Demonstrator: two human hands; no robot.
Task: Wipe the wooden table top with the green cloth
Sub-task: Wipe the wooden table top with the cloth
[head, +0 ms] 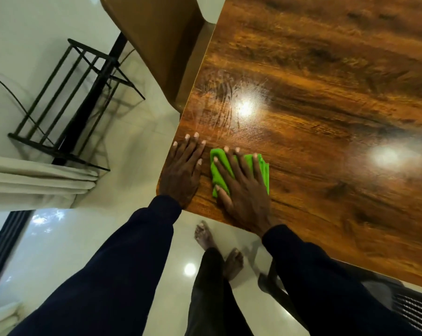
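Observation:
The wooden table top [326,98] fills the right of the head view, glossy, with damp streaks near its left corner. A folded green cloth [263,168] lies flat on it close to the near corner. My right hand [241,187] presses down on the cloth with fingers spread and straight. My left hand [183,170] rests flat on the bare wood right at the table's corner, just left of the cloth, fingers straight.
A tan chair [156,37] is pushed against the table's left edge. A black metal rack [66,103] stands on the pale tiled floor at left, with white curtains [35,183] below it. My bare feet [219,248] are beside the table's near edge. A dark chair [384,299] sits at lower right.

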